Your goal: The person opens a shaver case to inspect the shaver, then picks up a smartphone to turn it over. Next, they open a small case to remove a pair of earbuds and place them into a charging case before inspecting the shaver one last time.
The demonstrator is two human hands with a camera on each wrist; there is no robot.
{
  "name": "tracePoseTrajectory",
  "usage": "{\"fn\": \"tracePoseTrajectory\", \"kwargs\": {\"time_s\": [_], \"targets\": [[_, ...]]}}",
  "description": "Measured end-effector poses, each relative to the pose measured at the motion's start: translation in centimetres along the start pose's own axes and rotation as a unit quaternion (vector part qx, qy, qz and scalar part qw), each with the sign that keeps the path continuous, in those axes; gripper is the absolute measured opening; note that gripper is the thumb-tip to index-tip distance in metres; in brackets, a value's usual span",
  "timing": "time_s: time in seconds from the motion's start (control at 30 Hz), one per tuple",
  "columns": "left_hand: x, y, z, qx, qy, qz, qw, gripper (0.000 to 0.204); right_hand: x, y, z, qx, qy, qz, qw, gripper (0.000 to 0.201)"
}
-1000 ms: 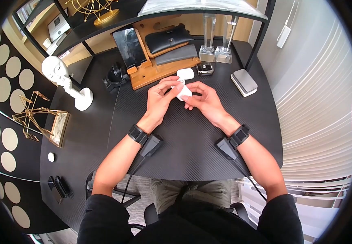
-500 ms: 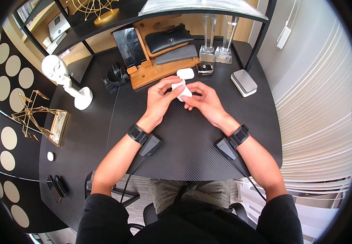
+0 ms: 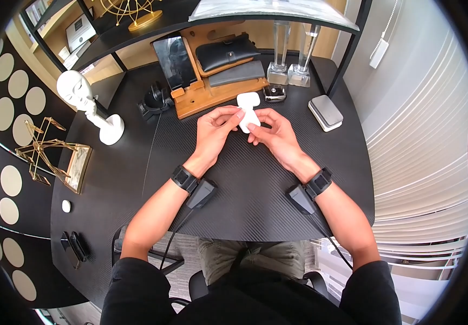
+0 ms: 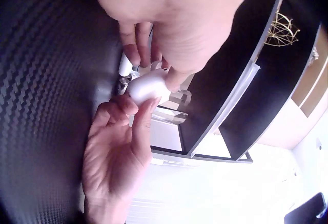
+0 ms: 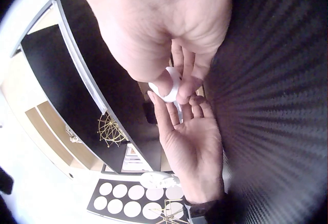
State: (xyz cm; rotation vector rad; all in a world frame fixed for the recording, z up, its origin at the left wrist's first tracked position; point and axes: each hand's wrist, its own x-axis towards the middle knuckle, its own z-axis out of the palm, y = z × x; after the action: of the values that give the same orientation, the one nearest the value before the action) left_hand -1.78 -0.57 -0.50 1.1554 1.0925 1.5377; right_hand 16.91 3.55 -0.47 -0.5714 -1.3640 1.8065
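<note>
A small, smooth white case (image 3: pixel 249 121) is held between both hands above the desk. The left hand (image 3: pixel 211 134) pinches its left side with thumb and fingertips, and the right hand (image 3: pixel 281 142) grips its lower right side. Just beyond it is a rounded white piece (image 3: pixel 248 99); whether the two touch is unclear. The left wrist view shows the case (image 4: pixel 148 87) between the left hand (image 4: pixel 179 24) above and the right hand (image 4: pixel 117 157) below. From the right wrist, fingers cover part of the case (image 5: pixel 171 84).
Behind the hands stands a wooden organizer (image 3: pixel 220 98) with a tablet-like device (image 3: pixel 175 62) and black pouch (image 3: pixel 227 52). A watch (image 3: pixel 274 93) lies beside it, stacked boxes (image 3: pixel 326 112) to the right. Headphones (image 3: pixel 155 100), a white sculpture (image 3: pixel 111 130) and a small white item (image 3: pixel 66 206) are leftward.
The case has turned a little, showing more of its surface between the hands. The left fingertips have drawn back slightly from its far end. The head view has shifted slightly.
</note>
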Motion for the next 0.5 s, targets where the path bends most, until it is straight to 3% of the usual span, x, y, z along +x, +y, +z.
{"fn": "tracePoseTrajectory", "kwargs": {"time_s": [0.33, 0.5], "targets": [[0.17, 0.14, -0.65, -0.096, 0.085, -0.03, 0.991, 0.019, -0.07, -0.09, 0.02, -0.023, 0.0, 0.001, 1.0, 0.032], [0.14, 0.04, -0.53, -0.073, 0.071, -0.016, 0.995, 0.025, -0.05, -0.07, 0.01, -0.024, 0.001, 0.001, 1.0, 0.032]]}}
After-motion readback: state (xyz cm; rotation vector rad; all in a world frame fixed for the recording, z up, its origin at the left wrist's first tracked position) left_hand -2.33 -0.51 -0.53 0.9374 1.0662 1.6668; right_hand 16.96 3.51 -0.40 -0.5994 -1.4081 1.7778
